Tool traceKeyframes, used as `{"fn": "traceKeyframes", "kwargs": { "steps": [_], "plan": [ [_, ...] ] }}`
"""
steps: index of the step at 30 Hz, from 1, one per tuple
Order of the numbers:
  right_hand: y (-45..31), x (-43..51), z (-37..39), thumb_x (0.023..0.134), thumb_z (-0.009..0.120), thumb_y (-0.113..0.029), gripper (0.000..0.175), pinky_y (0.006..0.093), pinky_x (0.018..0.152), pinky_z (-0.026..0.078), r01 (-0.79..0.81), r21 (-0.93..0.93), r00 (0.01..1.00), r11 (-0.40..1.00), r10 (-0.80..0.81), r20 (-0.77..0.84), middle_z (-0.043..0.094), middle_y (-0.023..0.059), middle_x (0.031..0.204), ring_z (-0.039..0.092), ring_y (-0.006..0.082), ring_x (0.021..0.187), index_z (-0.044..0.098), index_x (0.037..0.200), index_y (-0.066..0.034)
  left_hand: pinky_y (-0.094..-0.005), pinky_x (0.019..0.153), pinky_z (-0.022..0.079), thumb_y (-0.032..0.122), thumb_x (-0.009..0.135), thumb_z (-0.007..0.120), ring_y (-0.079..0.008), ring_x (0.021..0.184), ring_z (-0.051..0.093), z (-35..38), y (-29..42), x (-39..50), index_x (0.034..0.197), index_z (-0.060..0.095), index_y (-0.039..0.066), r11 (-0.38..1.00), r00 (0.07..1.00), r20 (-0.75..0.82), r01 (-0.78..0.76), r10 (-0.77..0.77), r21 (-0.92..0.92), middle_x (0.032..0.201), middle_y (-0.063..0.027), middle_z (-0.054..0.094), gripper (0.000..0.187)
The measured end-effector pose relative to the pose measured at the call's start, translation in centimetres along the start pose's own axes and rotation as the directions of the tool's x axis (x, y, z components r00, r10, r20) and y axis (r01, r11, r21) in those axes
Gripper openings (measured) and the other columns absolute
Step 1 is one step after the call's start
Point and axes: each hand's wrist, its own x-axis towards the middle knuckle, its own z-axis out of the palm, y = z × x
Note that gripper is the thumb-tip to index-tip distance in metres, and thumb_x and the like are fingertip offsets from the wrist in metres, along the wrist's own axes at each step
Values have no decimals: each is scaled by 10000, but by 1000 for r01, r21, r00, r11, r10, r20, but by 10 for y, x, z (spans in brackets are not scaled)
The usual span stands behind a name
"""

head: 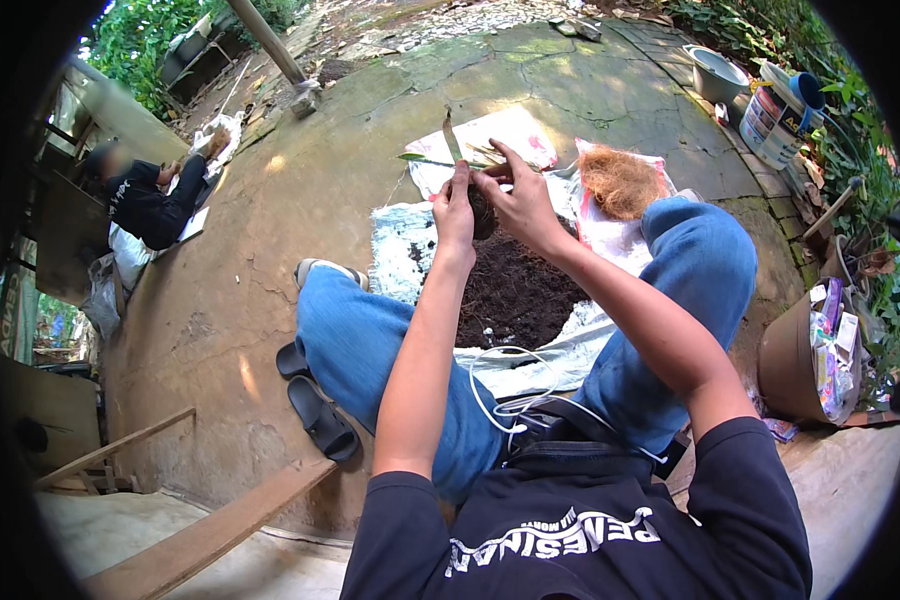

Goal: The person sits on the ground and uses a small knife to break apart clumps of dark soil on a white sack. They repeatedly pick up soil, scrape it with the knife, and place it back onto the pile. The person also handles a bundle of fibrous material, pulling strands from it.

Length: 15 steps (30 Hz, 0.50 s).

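A small plant (452,139) with a long green leaf and a dry brown tip stands upright between my hands. My left hand (454,214) grips its base, thumb pressed on the stem. From the other side my right hand (523,202) has its thumb at the same base, with the index finger raised; its other fingertips are partly hidden. Below the stem hangs a dark root ball (483,216), half covered by my hands. Beneath lies a heap of dark soil (521,296) on a white woven sack (394,236). Cut leaf pieces (487,155) lie just beyond my hands.
Brown fibre (621,181) rests on another sack at right. Buckets (776,120) and a bin of wrappers (795,360) line the right edge. Black sandals (322,424) and a wooden plank (217,532) lie left. Another person (146,199) sits far left. A white cable (521,397) crosses my lap.
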Motion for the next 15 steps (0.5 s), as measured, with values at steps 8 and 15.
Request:
{"fn": "traceKeyframes", "kwargs": {
  "steps": [8,15],
  "plan": [
    [27,12,-6,835,683,-432,524,317,673,464,-709,297,705,640,627,332,605,47,981,567,143,808,552,1189,-68,-292,510,528,397,891,639,-135,644,613,-1,-4,3,1021,577,56,999,998,54,25,-27,26,806,-39,617,370],
    [41,17,-1,817,639,-587,545,343,771,456,-882,315,469,350,708,528,580,-21,1013,555,138,902,582,1154,-162,-292,561,526,359,947,532,-147,660,616,-1,-1,8,1022,578,53,987,998,68,25,-15,-158,797,-53,614,318]
  ]
}}
